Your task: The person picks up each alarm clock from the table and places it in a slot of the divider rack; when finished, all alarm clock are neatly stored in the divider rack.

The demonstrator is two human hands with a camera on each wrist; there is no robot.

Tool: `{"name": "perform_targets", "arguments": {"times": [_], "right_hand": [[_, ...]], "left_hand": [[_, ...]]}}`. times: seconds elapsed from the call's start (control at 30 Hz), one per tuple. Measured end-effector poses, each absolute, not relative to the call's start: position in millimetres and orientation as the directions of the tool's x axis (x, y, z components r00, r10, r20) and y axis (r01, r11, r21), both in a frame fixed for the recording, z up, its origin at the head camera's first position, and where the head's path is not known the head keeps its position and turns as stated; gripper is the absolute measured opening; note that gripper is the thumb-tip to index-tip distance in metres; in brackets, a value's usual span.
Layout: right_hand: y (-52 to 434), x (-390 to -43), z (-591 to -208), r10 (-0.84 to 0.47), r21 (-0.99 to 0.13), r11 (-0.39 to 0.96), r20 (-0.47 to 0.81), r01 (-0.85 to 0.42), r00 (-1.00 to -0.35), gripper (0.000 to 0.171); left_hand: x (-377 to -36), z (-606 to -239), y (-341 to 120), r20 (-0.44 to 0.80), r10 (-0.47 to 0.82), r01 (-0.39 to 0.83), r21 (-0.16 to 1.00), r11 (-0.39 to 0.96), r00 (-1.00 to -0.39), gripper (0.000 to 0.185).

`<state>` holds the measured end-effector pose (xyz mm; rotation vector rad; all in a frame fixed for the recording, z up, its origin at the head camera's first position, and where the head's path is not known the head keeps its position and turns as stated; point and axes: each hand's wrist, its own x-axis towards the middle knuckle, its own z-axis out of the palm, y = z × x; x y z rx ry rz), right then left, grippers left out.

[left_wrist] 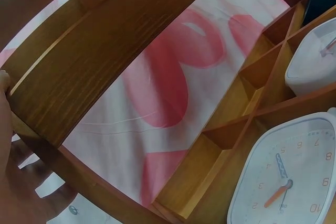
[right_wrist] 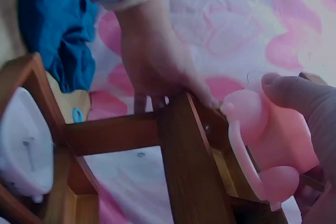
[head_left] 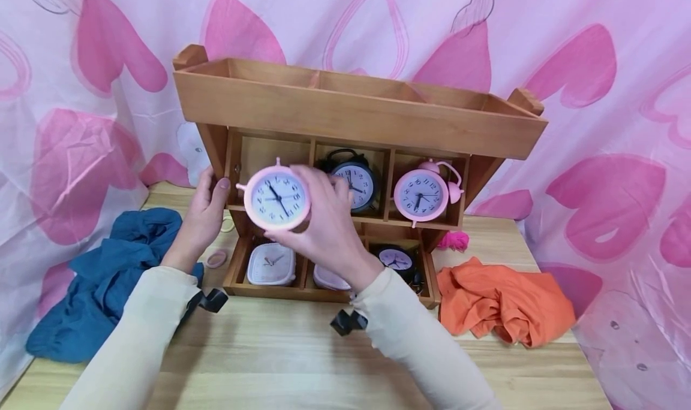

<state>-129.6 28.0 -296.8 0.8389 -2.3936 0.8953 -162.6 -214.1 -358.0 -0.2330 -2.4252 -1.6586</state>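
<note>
My right hand [head_left: 329,218] grips a pink twin-bell alarm clock [head_left: 277,198] in front of the upper left compartment of a wooden shelf [head_left: 356,107]. Its face is turned to the head camera, with the numerals rotated and its small feet pointing up and left. The pink bells and handle [right_wrist: 244,156] show in the right wrist view; in the head view the hand hides them. My left hand [head_left: 202,215] holds the shelf's left upright, thumb toward the front. Beside the held clock, a black alarm clock [head_left: 353,185] and another pink alarm clock [head_left: 421,195] sit in the middle and right compartments.
The lower tier holds a white square clock [head_left: 272,264], a partly covered pale clock [head_left: 330,278] and a dark clock [head_left: 396,259]. Blue cloth [head_left: 108,284] lies left, orange cloth [head_left: 502,302] right. Hair ties [head_left: 216,258] and a bright pink bundle [head_left: 453,241] lie near the shelf.
</note>
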Motion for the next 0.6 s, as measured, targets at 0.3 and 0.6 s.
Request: {"name": "perform_targets", "arguments": {"times": [0.3, 0.6], "right_hand": [[0.4, -160.7, -290.3, -0.390, -0.333, 0.745, 0.485, -0.578, -0.783, 0.098], [-10.5, -167.9, -286.6, -0.395, -0.240, 0.801, 0.477, -0.549, -0.785, 0.079]], "left_hand": [[-164.6, -359.4, -216.0, 0.238, 0.020, 0.229, 0.906, 0.355, -0.971, 0.056], [-164.0, -359.0, -216.9, 0.257, 0.029, 0.251, 0.905, 0.344, -0.966, 0.054]]}}
